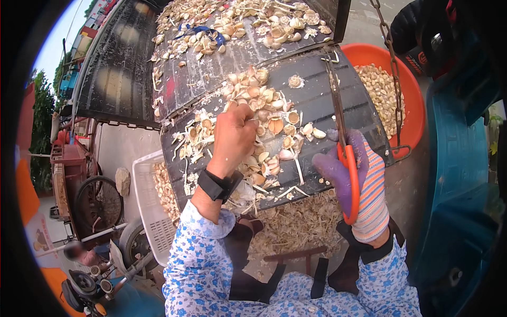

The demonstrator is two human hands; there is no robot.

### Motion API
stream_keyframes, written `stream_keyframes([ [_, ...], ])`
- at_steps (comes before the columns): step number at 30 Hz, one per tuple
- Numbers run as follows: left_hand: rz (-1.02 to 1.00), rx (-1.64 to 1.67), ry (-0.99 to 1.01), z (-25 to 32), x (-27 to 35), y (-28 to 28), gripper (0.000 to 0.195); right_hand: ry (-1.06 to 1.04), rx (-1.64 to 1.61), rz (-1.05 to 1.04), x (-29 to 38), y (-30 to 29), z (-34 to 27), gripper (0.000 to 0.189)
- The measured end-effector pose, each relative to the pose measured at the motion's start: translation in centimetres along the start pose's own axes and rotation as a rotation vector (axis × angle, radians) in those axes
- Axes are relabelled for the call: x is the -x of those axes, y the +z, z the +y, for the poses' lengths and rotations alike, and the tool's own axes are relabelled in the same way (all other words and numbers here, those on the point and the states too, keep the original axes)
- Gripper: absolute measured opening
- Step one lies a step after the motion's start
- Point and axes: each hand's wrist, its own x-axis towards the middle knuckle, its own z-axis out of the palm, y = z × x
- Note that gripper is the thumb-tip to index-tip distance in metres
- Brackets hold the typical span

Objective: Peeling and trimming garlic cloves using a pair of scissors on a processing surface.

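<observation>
My left hand (234,138), bare with a black strap at the wrist, is curled down against a heap of garlic cloves and broken bulbs (253,87). Its fingertips are hidden, so I cannot tell whether it pinches a piece. My right hand (370,190) wears a striped knit glove with a purple coated palm. It grips orange-handled scissors (351,186), whose long stained blades point away from me and look nearly closed. Between the hands, on the ribbed dark tailgate (313,87), lie a bulb with its stem (288,154), loose cloves (317,132) and cut root ends (292,117).
More garlic covers the truck bed (237,23) beyond, around a blue strip (202,33). An orange basin (416,99) of cloves stands right, behind a hanging chain (394,71). A white plastic basket (152,222) with cloves sits left. Garlic scraps (297,222) cover the ground below.
</observation>
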Motion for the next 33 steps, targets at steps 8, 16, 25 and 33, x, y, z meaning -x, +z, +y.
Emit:
stream_keyframes([
  [8,-0.129,-0.131,0.097,0.2,0.0,0.7,0.010,-0.029,0.098,-0.059,-0.1,-0.2,1.0,0.038],
  [16,-0.105,1.578,-0.368,0.3,1.0,-4.2,0.010,-0.024,-0.032,-0.034,0.1,-0.2,0.8,0.029],
  [25,-0.128,0.493,-0.271,2.8,-5.2,-0.1,0.012,-0.009,0.081,-0.056,-0.2,-0.6,0.5,0.040],
  [33,-0.156,-0.385,0.182,2.7,-4.8,2.1,0.019,0.126,-0.067,-0.036,0.1,-1.5,1.2,0.043],
])
